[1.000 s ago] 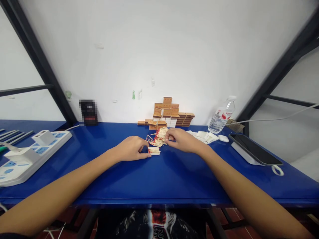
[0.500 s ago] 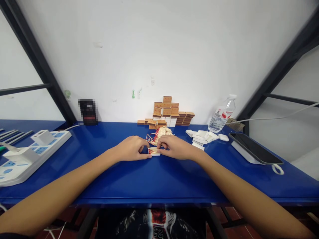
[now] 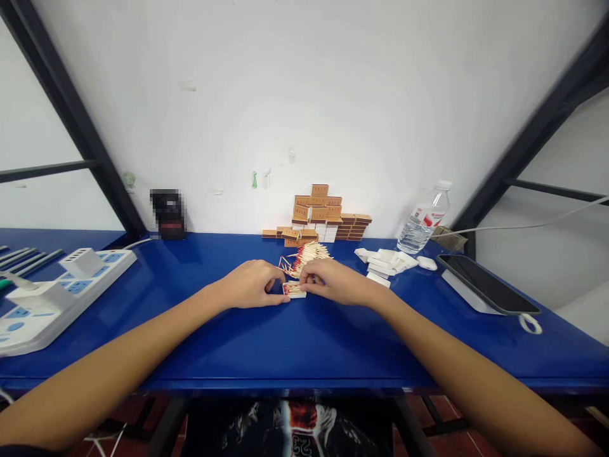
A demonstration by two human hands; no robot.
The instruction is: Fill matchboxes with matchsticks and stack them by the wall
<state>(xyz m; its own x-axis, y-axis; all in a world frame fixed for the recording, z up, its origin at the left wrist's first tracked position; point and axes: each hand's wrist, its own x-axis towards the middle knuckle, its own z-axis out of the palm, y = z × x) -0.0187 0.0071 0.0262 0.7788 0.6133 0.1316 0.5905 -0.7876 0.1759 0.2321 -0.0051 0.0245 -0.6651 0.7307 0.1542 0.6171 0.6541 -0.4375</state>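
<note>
A small white matchbox tray [image 3: 297, 295] with red-headed matches lying in it rests on the blue table. My left hand [image 3: 254, 284] grips its left end, thumb at the near side and index finger at the far side. At the tray's right end is my right hand [image 3: 333, 281], fingers curled and thumb close to the index finger; whatever is between those fingertips is hidden. Just behind the tray lies a heap of loose matches [image 3: 313, 254], red heads mostly facing left. Part of the heap is covered by my right hand.
Stacked matchboxes [image 3: 318, 212] stand against the wall. White empty trays [image 3: 387, 260] lie to the right, by a water bottle [image 3: 421, 222], a white earphone case [image 3: 427, 263] and a phone [image 3: 490, 284]. A power strip [image 3: 61, 304] and a black object [image 3: 170, 216] are left.
My right thumb has drawn back slightly to the right, so more of the tray and its matches shows. My left hand has stayed in place.
</note>
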